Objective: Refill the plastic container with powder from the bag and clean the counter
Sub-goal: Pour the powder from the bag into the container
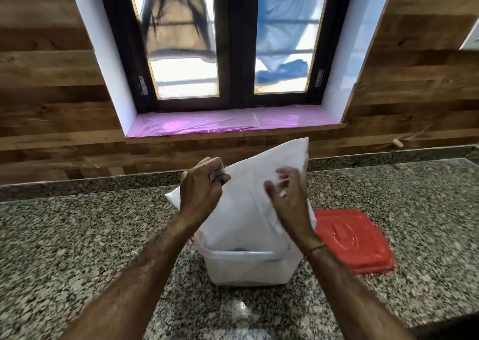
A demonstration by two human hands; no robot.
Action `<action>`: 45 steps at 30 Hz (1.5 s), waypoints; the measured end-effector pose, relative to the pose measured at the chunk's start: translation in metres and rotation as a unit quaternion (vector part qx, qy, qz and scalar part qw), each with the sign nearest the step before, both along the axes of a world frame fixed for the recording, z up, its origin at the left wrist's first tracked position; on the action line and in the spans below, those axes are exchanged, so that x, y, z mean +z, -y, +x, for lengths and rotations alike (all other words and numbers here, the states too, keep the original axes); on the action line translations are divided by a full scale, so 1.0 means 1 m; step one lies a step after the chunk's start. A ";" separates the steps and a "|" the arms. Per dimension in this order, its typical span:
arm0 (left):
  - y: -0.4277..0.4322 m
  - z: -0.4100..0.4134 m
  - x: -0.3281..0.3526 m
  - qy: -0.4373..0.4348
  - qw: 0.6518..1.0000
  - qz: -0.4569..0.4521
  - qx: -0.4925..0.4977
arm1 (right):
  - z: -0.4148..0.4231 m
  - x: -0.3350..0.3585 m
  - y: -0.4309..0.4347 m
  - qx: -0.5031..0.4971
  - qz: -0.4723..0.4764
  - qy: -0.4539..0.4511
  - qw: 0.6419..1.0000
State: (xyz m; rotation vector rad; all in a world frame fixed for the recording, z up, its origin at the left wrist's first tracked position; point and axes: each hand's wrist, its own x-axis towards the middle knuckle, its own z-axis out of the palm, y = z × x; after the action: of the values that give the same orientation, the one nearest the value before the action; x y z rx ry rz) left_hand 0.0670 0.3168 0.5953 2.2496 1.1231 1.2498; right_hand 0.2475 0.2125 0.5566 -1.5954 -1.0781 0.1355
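Fingers [216, 177] of left hand [201, 190] pinching upper edge of white bag [246, 210], holding it tilted with lower end inside clear plastic container [246, 269] on worktop [77, 236], seemingly to drain powder. Right hand [287, 194] blurred, fingers loosely spread against bag, gripping nothing. Red lid [355, 241] just beside container.

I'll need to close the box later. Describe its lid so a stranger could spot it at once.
Below the window runs a speckled granite counter. At its middle stands a clear plastic container with a white bag held over it; the lid lies flat just right of it. It is bright red, unlike its pale neighbours.
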 end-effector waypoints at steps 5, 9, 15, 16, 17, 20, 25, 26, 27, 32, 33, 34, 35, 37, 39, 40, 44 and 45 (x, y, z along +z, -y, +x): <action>0.001 -0.001 -0.002 -0.007 0.999 -0.002 -0.033 | -0.019 -0.014 -0.002 0.067 -0.093 -0.089 0.989; 0.005 0.002 -0.006 -0.012 0.999 0.000 -0.035 | -0.022 -0.015 -0.008 0.016 -0.103 -0.100 0.990; 0.009 0.004 -0.001 -0.044 0.998 0.025 0.048 | -0.028 -0.009 0.004 0.104 -0.053 -0.118 0.986; 0.009 0.006 0.001 -0.043 0.997 0.024 0.052 | -0.031 -0.006 0.008 0.131 -0.041 -0.133 0.982; 0.011 0.009 0.002 -0.044 0.997 0.023 0.054 | -0.033 -0.007 0.010 0.137 -0.031 -0.135 0.981; 0.013 0.016 0.001 -0.039 0.998 0.031 0.041 | -0.029 -0.016 0.009 0.026 -0.029 -0.070 0.997; 0.011 0.021 0.002 -0.039 0.999 0.024 -0.006 | -0.020 -0.024 0.016 0.105 -0.035 -0.144 0.983; 0.010 0.021 0.002 -0.030 0.999 0.023 -0.015 | -0.017 -0.024 0.016 0.101 -0.027 -0.154 0.983; 0.008 0.021 0.003 -0.017 0.999 0.019 -0.028 | -0.015 -0.022 0.017 0.083 -0.021 -0.145 0.986; -0.006 0.008 0.009 -0.007 0.995 0.019 -0.100 | 0.021 0.011 0.022 -0.090 0.007 0.139 0.986; -0.006 0.006 0.011 -0.008 0.993 0.024 -0.117 | 0.032 0.022 0.021 -0.083 -0.027 0.219 0.972; -0.006 0.006 0.012 -0.010 0.991 0.031 -0.132 | 0.041 0.030 0.019 -0.059 -0.060 0.279 0.956; -0.004 0.008 0.012 -0.013 0.989 0.041 -0.141 | 0.046 0.039 0.017 -0.039 -0.072 0.323 0.943; -0.001 0.010 0.011 -0.023 0.990 0.060 -0.128 | 0.051 0.052 0.013 -0.024 -0.073 0.361 0.929; 0.000 0.010 0.009 -0.022 0.991 0.070 -0.111 | 0.056 0.057 0.012 -0.032 -0.091 0.373 0.923; -0.001 0.009 0.009 -0.020 0.992 0.068 -0.105 | 0.059 0.058 0.013 -0.030 -0.105 0.377 0.920; 0.000 0.006 0.012 -0.019 0.993 0.075 -0.085 | 0.064 0.058 0.019 -0.037 -0.130 0.329 0.935; 0.001 0.006 0.013 -0.020 0.994 0.076 -0.079 | 0.065 0.057 0.020 -0.056 -0.114 0.333 0.934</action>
State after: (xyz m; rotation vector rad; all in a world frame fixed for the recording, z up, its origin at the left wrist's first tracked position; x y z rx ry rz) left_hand 0.0728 0.3157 0.6080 2.4305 0.8699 1.2696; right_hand 0.3129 0.1924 0.6138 -1.9718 -1.5205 -0.4014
